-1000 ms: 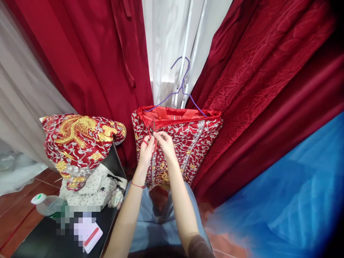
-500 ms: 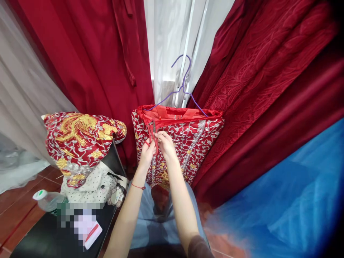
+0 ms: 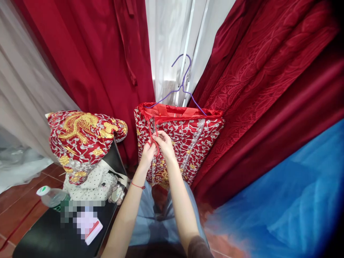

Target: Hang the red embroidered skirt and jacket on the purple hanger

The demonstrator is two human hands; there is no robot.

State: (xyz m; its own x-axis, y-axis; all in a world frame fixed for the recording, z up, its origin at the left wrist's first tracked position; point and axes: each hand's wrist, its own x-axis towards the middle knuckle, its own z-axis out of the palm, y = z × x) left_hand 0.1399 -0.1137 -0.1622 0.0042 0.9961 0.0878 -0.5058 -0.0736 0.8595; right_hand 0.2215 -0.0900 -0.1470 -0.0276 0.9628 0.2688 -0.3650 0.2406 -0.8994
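Note:
A red skirt-like garment (image 3: 185, 139) with silver and gold embroidery hangs from a purple hanger (image 3: 183, 85) in front of me. Thin red ties (image 3: 151, 130) run down from its waistband at the left side. My left hand (image 3: 149, 152) pinches the ties low down, fingers closed. Close against it on the right, my right hand (image 3: 163, 143) also has its fingers closed on the ties, where they cross in a small loop. The exact crossing is partly hidden by the fingers.
Left, a black chair (image 3: 56, 236) bears an embroidered red garment (image 3: 83, 136), a dotted white cloth (image 3: 92, 184), a bottle (image 3: 52, 197) and a pink-white item (image 3: 92, 231). Red curtains (image 3: 102, 71) hang behind; blue tulle (image 3: 290, 200) spreads at right.
The ties have been drawn down a little and now cross between my hands. My right hand has closed in slightly on my left. The view has shifted slightly.

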